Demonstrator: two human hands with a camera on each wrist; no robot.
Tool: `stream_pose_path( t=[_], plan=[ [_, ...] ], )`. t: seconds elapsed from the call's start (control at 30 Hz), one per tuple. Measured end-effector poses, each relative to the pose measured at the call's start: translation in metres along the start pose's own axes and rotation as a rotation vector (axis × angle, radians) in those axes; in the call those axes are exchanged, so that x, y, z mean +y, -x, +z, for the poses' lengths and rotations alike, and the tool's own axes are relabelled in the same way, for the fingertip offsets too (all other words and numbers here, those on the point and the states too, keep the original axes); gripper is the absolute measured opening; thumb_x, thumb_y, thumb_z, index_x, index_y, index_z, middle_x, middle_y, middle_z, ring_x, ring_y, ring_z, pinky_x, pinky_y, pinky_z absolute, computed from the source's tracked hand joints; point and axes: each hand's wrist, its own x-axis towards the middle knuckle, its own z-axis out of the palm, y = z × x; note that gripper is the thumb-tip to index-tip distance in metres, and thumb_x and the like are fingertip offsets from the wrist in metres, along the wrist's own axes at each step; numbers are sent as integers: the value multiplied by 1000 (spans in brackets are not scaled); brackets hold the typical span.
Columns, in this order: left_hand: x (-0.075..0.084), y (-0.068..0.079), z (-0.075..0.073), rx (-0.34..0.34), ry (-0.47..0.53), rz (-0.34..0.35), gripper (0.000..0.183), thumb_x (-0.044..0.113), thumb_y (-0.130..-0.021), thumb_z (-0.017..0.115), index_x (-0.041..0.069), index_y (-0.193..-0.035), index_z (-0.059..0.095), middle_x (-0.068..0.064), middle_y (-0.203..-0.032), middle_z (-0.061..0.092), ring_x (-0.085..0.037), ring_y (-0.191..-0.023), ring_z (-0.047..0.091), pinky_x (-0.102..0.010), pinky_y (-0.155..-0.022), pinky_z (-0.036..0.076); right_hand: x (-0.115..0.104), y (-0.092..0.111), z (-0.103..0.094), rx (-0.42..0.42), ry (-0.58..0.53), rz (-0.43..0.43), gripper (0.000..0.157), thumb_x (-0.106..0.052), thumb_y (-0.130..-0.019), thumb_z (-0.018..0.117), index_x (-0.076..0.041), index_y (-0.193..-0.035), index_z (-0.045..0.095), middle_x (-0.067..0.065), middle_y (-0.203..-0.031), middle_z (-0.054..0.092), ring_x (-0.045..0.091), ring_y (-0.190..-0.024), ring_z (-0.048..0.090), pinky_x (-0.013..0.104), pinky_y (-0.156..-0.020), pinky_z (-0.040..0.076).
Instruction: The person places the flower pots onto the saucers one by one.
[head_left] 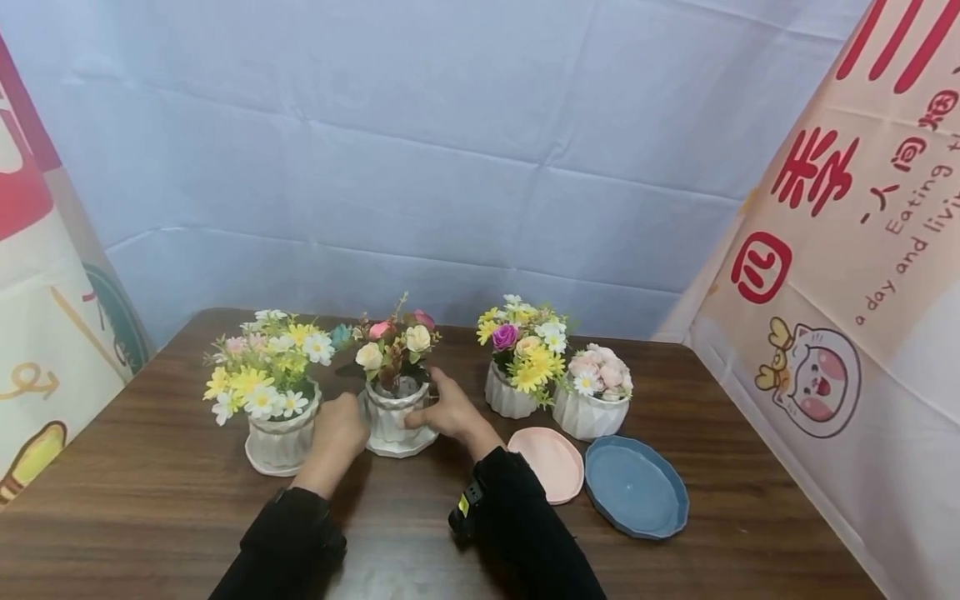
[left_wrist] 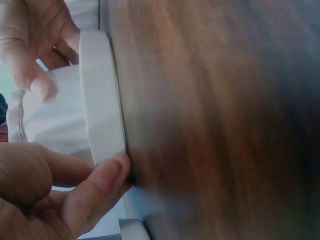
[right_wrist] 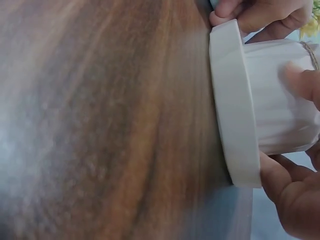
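Note:
A white ribbed flowerpot (head_left: 390, 421) with cream and pink flowers (head_left: 395, 343) stands on a white saucer (head_left: 402, 450) near the table's middle. My left hand (head_left: 341, 429) pinches the saucer's rim from the left; in the left wrist view its thumb (left_wrist: 107, 172) lies against the saucer's edge. From the other side my right hand (head_left: 453, 408) holds the pot, thumb on its front wall. In the right wrist view the right fingers (right_wrist: 275, 175) curl behind the pot, close to the saucer. Twine circles the pot's upper part.
Left of the hands stands another white flowerpot (head_left: 281, 442) on its own saucer. Two more pots, one with yellow flowers (head_left: 510, 396) and one with pale pink blooms (head_left: 588, 417), stand right. In front lie a pink saucer (head_left: 551, 467) and a blue saucer (head_left: 637, 487).

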Motion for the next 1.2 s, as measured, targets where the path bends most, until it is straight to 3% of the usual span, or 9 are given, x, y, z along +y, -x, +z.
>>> stream_pose_path(
  t=[0.17, 0.33, 0.67, 1.2],
  plan=[
    [3, -2, 3, 49, 16, 9, 19, 2, -82, 51, -14, -80, 61, -32, -82, 61, -49, -81, 59, -54, -67, 48, 2, -1, -1, 21, -8, 4, 93, -7, -66, 82, 1, -142, 29, 21, -138, 40, 34, -127, 35, 44, -102, 31],
    [5, -6, 1, 45, 32, -14, 28, 10, -89, 47, -14, -82, 61, -33, -84, 60, -49, -81, 59, -55, -65, 48, 2, -6, -1, 32, -34, 4, 91, -7, -65, 82, 0, -141, 32, 19, -137, 41, 32, -127, 36, 43, -102, 31],
    [11, -15, 9, 105, 53, 13, 17, -4, -84, 46, -15, -80, 59, -34, -80, 59, -47, -79, 60, -53, -66, 49, 1, -14, -1, 56, -108, 38, 91, -6, -67, 81, -2, -142, 30, 20, -129, 46, 32, -116, 46, 41, -92, 42],
    [15, -17, 11, 90, -12, 27, 20, -4, -87, 41, -16, -82, 57, -35, -82, 59, -46, -75, 61, -52, -62, 51, 2, -11, 3, 89, -97, 36, 89, -9, -68, 81, -6, -142, 31, 19, -129, 46, 33, -117, 45, 42, -90, 43]
  ],
)
